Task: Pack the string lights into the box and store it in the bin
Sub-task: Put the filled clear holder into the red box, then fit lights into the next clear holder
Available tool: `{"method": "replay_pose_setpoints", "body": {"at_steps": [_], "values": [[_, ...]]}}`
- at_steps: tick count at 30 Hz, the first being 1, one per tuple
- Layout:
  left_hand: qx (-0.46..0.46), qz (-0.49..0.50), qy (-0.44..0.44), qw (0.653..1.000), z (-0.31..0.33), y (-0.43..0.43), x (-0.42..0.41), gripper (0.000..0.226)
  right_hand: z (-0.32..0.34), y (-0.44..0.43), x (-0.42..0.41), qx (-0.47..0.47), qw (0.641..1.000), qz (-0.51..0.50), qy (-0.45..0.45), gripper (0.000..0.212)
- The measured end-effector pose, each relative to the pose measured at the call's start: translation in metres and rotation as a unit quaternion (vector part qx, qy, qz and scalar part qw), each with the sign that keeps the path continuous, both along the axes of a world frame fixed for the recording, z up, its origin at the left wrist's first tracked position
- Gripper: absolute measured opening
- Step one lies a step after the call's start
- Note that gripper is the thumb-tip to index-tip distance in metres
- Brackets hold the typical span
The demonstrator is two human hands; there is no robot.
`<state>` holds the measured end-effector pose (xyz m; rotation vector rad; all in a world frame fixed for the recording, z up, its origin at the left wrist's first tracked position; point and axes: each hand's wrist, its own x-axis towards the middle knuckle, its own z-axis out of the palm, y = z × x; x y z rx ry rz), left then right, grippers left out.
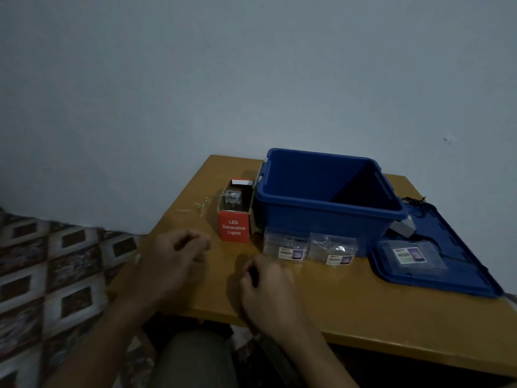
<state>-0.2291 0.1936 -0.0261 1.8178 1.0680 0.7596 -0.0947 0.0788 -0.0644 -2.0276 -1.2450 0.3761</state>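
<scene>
While both hands hover low over the tabletop [349,303] in front of the bin [316,219], the step in hand looks like feeding the loose part of the string lights [233,199] into the box [234,227]. The left hand [173,264] sits forward and left of the bin, and the right hand [270,292] is in front of the bin's left corner. Each grip is curled, thumb close to fingertips as if pinching something fine. Blur and dim light hide any wire between them, so I cannot tell whether either hand holds anything.

The box stands against, or just beside, the bin's left wall, with its printed red end facing the person and its open side up. Its long axis appears to run from the person toward the wall, parallel to that side of the bin. A clear lump of lights lies inside it, and a thin strand spills over the edge away from the bin onto the tabletop.

To do this well, I judge it best to gather the strand in small loops and steady the box with one hand. The loops should then be laid along the box's length rather than crammed at one end. A snagged wire could tip so light a carton. The bin is open, with its lid [464,273] lying flat to its right.
</scene>
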Motion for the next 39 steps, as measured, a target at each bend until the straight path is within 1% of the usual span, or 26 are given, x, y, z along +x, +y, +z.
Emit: {"method": "replay_pose_setpoints", "body": {"at_steps": [3, 5, 7, 9, 12, 15, 17, 19, 23, 26, 29, 32, 35, 39], "values": [[0.049, 0.046, 0.002, 0.998, 0.004, 0.026, -0.031, 0.019, 0.005, 0.026, -0.021, -0.002, 0.997, 0.068, -0.036, 0.016], [0.099, 0.088, 0.039, 0.990, -0.001, 0.047, -0.054, 0.020, 0.009, 0.048, -0.037, -0.007, 0.991, 0.112, -0.078, 0.007], [0.118, 0.119, 0.074, 0.983, -0.012, 0.064, -0.071, 0.020, 0.014, 0.067, -0.048, -0.025, 0.982, 0.142, -0.121, 0.024], [0.106, 0.123, 0.094, 0.982, -0.023, 0.079, -0.085, 0.027, 0.021, 0.082, -0.056, -0.042, 0.974, 0.167, -0.150, 0.035], [0.064, 0.094, 0.121, 0.986, -0.034, 0.089, -0.101, 0.028, 0.022, 0.099, -0.064, -0.059, 0.952, 0.214, -0.210, 0.047], [0.011, 0.021, 0.168, 0.986, -0.043, 0.092, -0.114, 0.023, 0.019, 0.112, -0.069, -0.092, 0.929, 0.247, -0.258, 0.048], [-0.002, 0.000, 0.187, 0.982, -0.049, 0.089, -0.118, 0.023, 0.019, 0.115, -0.071, -0.110, 0.915, 0.260, -0.289, 0.045], [0.007, 0.007, 0.190, 0.982, -0.054, 0.083, -0.120, 0.023, 0.020, 0.116, -0.071, -0.118, 0.904, 0.269, -0.310, 0.045], [0.066, 0.054, 0.186, 0.979, -0.058, 0.071, -0.121, 0.026, 0.026, 0.112, -0.074, -0.128, 0.884, 0.291, -0.343, 0.045], [0.098, 0.081, 0.205, 0.970, -0.053, 0.061, -0.117, 0.028, 0.031, 0.101, -0.073, -0.127, 0.889, 0.296, -0.326, 0.040], [0.132, 0.102, 0.198, 0.966, -0.042, 0.052, -0.112, 0.027, 0.036, 0.089, -0.069, -0.102, 0.913, 0.261, -0.295, 0.038], [0.170, 0.102, 0.166, 0.966, -0.022, 0.039, -0.105, 0.026, 0.046, 0.072, -0.063, -0.058, 0.926, 0.223, -0.299, 0.041], [0.189, 0.094, 0.115, 0.971, 0.003, 0.020, -0.096, 0.025, 0.061, 0.053, -0.057, -0.011, 0.938, 0.188, -0.290, 0.041], [0.240, 0.063, 0.042, 0.968, 0.034, -0.008, -0.087, 0.028, 0.083, 0.022, -0.049, 0.073, 0.948, 0.148, -0.273, 0.030]]}}
